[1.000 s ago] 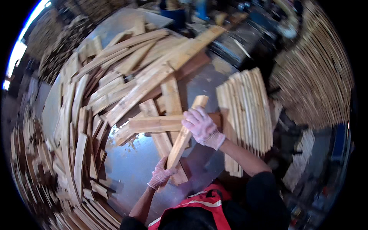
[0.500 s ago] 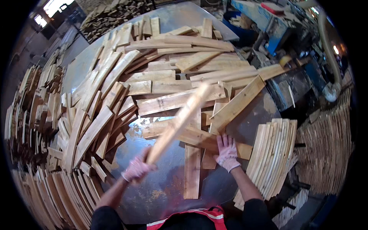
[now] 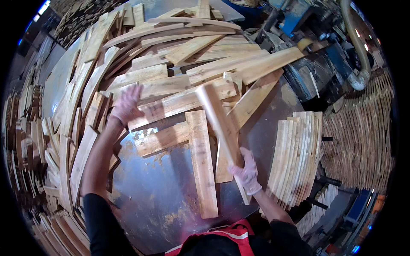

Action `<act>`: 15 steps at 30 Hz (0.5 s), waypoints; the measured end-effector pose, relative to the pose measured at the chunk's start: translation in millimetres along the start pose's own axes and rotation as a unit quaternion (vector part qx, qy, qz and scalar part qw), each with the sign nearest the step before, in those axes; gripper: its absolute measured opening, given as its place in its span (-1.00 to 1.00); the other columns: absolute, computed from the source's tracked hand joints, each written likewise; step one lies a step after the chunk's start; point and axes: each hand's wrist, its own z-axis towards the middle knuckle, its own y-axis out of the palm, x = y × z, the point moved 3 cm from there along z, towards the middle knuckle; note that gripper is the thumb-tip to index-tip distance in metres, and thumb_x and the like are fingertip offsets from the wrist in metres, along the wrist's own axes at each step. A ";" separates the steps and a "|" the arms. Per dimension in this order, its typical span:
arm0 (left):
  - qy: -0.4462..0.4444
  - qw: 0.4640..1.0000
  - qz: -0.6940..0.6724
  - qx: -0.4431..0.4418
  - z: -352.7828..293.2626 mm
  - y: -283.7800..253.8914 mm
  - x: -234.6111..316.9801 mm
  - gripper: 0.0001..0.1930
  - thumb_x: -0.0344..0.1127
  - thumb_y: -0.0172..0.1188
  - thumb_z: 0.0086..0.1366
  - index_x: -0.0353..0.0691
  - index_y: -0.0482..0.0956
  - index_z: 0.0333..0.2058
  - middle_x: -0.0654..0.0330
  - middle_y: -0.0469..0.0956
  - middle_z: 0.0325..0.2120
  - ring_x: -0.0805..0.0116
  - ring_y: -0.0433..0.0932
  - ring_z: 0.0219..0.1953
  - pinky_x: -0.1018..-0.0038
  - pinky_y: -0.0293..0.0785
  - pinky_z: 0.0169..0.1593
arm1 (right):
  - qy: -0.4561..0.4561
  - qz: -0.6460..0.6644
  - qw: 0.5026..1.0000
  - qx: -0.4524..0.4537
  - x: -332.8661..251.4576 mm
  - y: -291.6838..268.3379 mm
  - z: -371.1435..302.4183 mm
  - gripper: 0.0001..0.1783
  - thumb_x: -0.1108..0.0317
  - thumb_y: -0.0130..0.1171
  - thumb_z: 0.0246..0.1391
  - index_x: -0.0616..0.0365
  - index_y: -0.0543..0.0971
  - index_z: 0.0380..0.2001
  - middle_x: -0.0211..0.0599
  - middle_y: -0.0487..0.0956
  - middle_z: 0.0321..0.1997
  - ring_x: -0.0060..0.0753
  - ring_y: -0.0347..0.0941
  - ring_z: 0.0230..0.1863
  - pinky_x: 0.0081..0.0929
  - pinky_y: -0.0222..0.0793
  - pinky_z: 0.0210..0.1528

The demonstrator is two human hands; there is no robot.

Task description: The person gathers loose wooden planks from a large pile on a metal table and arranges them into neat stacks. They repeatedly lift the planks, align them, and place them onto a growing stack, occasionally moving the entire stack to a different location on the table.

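Note:
My right hand (image 3: 247, 173), in a pale pinkish glove, is closed round the lower part of a wooden board (image 3: 218, 119). The board stands tilted above the table, its upper end blurred. My left hand (image 3: 127, 106), gloved alike, is over the left part of the board pile, by the end of a long board (image 3: 179, 104). Its fingers look stretched out and nothing shows in them, though motion blurs them. Between my arms one board (image 3: 201, 164) lies lengthwise on the metal table (image 3: 149, 192), beside a crosswise board (image 3: 164, 138).
Loose boards (image 3: 141, 79) lie crisscross over the table's far side. A neat row of boards (image 3: 294, 158) stands at the table's right edge, with a taller stack (image 3: 358, 132) beyond. Blue machinery (image 3: 294, 21) and a hose (image 3: 356, 38) are at the far right. More boards are stacked left.
My left hand has let go of its raised board and moved forward and left over the pile. My right hand, flat on a board before, now grips a tilted one. The view has shifted.

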 end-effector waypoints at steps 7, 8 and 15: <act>0.019 0.992 -0.115 0.047 8.4 50.1 48.0 0.11 0.01 0.41 0.02 -0.13 0.00 0.48 -0.11 0.28 0.30 -0.12 0.26 0.36 0.01 0.09 0.45 | 0.182 0.437 0.835 0.279 34.6 5.6 132.6 -0.51 -0.02 0.40 0.14 0.13 0.54 -0.10 -0.45 0.54 -0.42 -0.61 0.46 -0.50 -0.65 0.42 -0.48; 0.054 0.993 -0.092 0.046 0.9 45.3 54.2 0.07 -0.01 0.40 0.04 -0.14 0.02 0.47 -0.11 0.32 0.27 -0.11 0.29 0.33 0.01 0.12 0.43 | 0.182 0.345 0.869 0.305 43.8 0.2 145.3 -0.35 -0.14 0.41 0.10 0.18 0.53 -0.01 -0.29 0.59 -0.26 -0.46 0.55 -0.28 -0.48 0.53 -0.25; -0.001 0.990 -0.128 0.064 -44.1 45.7 54.6 -0.09 -0.16 0.37 -0.05 -0.16 0.24 0.33 -0.13 0.47 0.06 -0.10 0.49 0.14 0.08 0.40 0.22 | 0.205 0.497 0.816 0.213 72.9 -0.6 196.3 -0.31 -0.16 0.40 0.11 0.20 0.56 0.05 -0.33 0.57 -0.02 -0.31 0.46 0.00 -0.28 0.42 0.09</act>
